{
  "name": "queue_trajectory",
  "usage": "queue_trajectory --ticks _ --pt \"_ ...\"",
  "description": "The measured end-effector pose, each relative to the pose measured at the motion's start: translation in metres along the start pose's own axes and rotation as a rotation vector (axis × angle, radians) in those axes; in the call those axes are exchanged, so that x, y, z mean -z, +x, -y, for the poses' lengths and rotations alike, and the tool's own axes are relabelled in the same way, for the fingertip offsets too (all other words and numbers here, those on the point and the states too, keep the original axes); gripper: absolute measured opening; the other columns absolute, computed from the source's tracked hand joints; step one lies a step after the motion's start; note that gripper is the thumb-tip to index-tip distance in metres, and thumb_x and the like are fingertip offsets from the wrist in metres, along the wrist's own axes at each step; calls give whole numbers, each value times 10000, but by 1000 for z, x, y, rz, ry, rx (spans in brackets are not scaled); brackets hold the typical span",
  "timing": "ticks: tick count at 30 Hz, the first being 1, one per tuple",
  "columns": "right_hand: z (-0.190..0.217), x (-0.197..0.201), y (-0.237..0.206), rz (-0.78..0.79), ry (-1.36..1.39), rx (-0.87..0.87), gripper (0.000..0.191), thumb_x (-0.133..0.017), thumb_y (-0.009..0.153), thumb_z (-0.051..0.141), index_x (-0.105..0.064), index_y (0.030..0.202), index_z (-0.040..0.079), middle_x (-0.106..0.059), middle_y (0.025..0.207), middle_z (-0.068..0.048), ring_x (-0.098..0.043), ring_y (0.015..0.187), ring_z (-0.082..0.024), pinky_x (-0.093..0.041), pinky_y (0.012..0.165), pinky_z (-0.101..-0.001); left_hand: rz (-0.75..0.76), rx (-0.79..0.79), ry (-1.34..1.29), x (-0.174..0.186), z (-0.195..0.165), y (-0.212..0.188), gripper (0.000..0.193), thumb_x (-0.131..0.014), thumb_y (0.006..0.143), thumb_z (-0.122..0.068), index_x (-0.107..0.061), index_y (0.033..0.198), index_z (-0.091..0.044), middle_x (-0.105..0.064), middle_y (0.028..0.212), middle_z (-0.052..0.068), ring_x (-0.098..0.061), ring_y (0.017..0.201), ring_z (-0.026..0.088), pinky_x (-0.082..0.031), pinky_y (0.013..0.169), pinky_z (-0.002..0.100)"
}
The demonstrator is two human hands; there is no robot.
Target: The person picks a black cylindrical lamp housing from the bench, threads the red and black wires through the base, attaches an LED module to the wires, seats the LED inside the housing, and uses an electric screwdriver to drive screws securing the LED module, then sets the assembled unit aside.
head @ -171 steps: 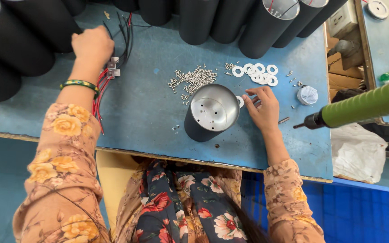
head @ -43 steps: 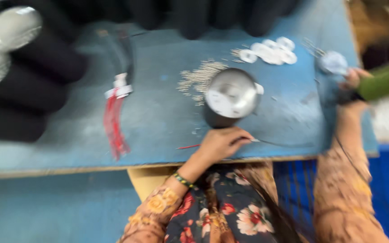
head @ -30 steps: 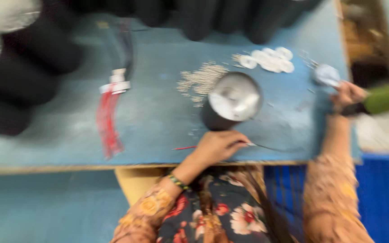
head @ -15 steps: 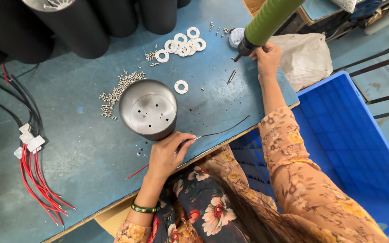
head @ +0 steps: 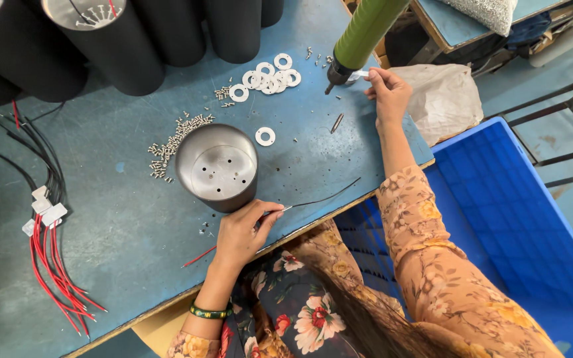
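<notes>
**Workbench Status: Housing, Wires and Driver**

The blue worktable (head: 101, 265) carries all items. A blue plastic crate (head: 525, 219) stands just beside its right edge. A row of tall black cylinders (head: 134, 46) lines the far edge of the table; one of them shows an open top with a perforated plate.

A single black cylindrical housing (head: 217, 169) stands upright near the middle of the table, its grey end plate with several holes facing up. A green powered screwdriver (head: 363, 33) hangs above the far right part of the table, tip pointing down.

A bundle of red and black wires with white connectors (head: 51, 265) lies at the left. A heap of small screws (head: 174, 139) lies just beside the housing on its far left. A group of white washers (head: 266, 76) lies further back, and a single white washer (head: 265, 136) lies near the housing on its right.

The left hand (head: 241, 232) rests at the near base of the housing, fingers pinched shut on a thin wire pair (head: 319, 199), one black strand running right and one red strand running left along the table edge.

The right hand (head: 387, 93) is raised near the screwdriver tip, thumb and forefinger closed on a small pale part (head: 361, 75); its kind cannot be told.
</notes>
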State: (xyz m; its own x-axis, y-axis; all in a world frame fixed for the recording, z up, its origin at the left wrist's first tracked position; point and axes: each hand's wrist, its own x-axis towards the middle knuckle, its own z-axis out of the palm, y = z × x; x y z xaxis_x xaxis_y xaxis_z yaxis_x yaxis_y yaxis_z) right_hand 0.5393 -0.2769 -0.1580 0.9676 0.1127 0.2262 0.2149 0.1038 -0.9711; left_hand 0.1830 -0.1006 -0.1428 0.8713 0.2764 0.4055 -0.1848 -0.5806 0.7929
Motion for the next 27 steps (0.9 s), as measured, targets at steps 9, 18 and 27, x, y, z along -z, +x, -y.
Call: queue_trajectory --ticks 9,18,27 --pt "6 -2 -2 -81 38 -10 213 -754 973 161 -756 1043 -39 -740 819 -72 -668 608 -115 -524 564 -227 3 19 -17 1 -3 2 109 -777 888 -138 -745 989 -114 -664 771 36 -532 543 184 -449 520 317" --pt "3 -1 -5 -51 260 139 102 -742 940 16 -676 1001 -33 -720 899 -84 -715 775 -155 -604 686 -304 10 9 -13 1 -2 1 122 -770 892 -143 -739 1008 -119 -673 785 30 -558 553 186 -462 530 320" --pt "-3 4 9 4 -211 -28 340 -809 956 157 -691 1230 -8 -728 936 -56 -653 733 -96 -543 679 -220 -23 -24 -41 -3 3 0 92 -756 916 -155 -720 993 -120 -717 867 27 -631 624 200 -498 559 315"
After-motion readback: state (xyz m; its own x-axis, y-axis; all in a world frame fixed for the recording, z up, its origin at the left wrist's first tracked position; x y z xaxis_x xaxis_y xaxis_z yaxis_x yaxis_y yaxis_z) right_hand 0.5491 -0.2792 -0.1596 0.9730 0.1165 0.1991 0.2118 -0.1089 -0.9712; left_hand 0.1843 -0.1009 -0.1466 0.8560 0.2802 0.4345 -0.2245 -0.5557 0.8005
